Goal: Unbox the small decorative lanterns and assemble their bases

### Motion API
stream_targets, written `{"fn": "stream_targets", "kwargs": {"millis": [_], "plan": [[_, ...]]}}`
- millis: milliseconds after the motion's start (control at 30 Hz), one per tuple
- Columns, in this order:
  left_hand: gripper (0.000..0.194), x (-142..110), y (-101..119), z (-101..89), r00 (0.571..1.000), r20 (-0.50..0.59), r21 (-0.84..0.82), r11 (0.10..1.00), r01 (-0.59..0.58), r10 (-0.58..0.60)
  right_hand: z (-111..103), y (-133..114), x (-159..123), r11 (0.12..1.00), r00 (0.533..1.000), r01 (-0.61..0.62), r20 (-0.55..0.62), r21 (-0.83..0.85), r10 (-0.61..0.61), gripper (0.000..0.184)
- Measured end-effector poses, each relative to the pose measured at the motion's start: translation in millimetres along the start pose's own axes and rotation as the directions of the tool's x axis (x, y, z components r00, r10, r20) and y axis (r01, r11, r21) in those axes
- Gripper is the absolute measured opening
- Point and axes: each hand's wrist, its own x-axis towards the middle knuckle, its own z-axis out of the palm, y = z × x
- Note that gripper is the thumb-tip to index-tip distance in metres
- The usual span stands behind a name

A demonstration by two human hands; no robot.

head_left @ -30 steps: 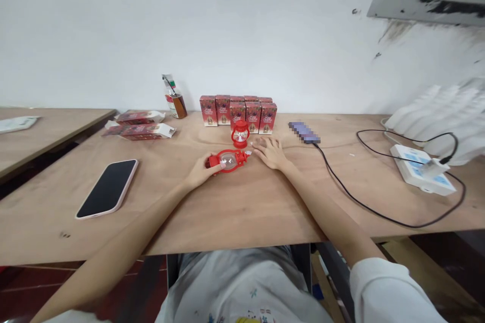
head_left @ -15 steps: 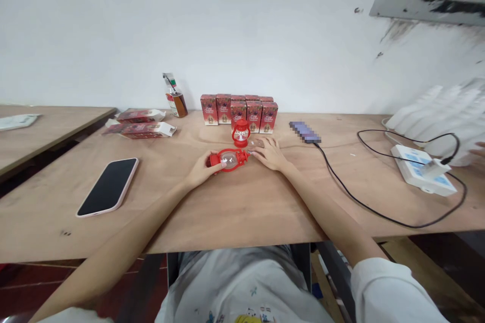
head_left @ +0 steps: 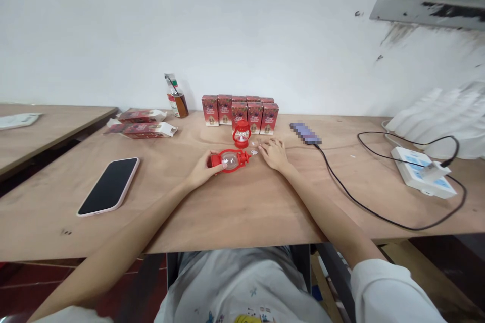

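My left hand (head_left: pixel 204 169) is wrapped round the base end of a small red toy lantern (head_left: pixel 230 161) with a clear body. The lantern lies on its side, its top pointing right. My right hand (head_left: pixel 275 154) rests on the wooden table, fingers apart and extended, just right of the lantern's tip. Small whitish scraps (head_left: pixel 253 152) lie between that tip and my right fingertips; what they are is too small to tell. A second red lantern (head_left: pixel 241 134) stands upright behind the held one.
Several small red boxes (head_left: pixel 254 117) stand near the wall. Flattened red cartons (head_left: pixel 147 130) and a bottle of brown liquid (head_left: pixel 177 104) are at back left. A phone (head_left: pixel 109 186) lies left; a pixelated device (head_left: pixel 305 133) is cabled to a power strip (head_left: pixel 422 171) beside stacked white items (head_left: pixel 439 126).
My right hand has drawn back slightly right from the lantern's tip, uncovering the whitish scraps. My left hand keeps its hold. Another person's hand has left the right edge.
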Motion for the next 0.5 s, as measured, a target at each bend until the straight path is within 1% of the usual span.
{"fn": "stream_targets", "kwargs": {"millis": [167, 233, 300, 367, 433, 467, 500], "plan": [[0.053, 0.0, 0.4, -0.8, 1.0, 0.009, 0.021, 1.0, 0.003, -0.003, 0.6, -0.8, -0.2, 0.994, 0.994, -0.105, 0.001, 0.008, 0.105, 0.045], [0.053, -0.5, 0.6, -1.1, 1.0, 0.01, 0.032, 0.999, 0.004, -0.005, 0.9, -0.7, -0.3, 0.993, 0.993, -0.116, 0.012, 0.006, 0.116, 0.045], [0.053, -1.8, 1.2, -0.9, 1.0, -0.019, 0.059, 0.998, -0.023, 0.024, 1.1, -0.6, -0.5, 0.993, 0.993, -0.115, 0.017, 0.002, 0.115, 0.045], [0.052, -3.9, 2.3, -0.5, 0.993, -0.07, 0.098, 0.991, -0.086, 0.093, 0.7, -0.9, -0.9, 0.993, 0.993, -0.115, -0.011, 0.004, 0.115, 0.045], [0.051, -6.6, 3.9, -0.2, 0.974, -0.125, 0.152, 0.974, -0.168, 0.188, -0.6, -2.1, -1.7, 0.994, 0.99, -0.108, -0.093, 0.02, 0.109, 0.044], [0.05, -8.0, 4.8, -0.4, 0.958, -0.154, 0.194, 0.958, -0.212, 0.243, -1.6, -3.2, -2.3, 0.995, 0.984, -0.094, -0.151, 0.032, 0.097, 0.043], [0.048, -9.4, 5.8, -0.8, 0.93, -0.189, 0.261, 0.929, -0.262, 0.315, -2.8, -4.7, -3.0, 0.996, 0.973, -0.072, -0.215, 0.046, 0.08, 0.043]]}}
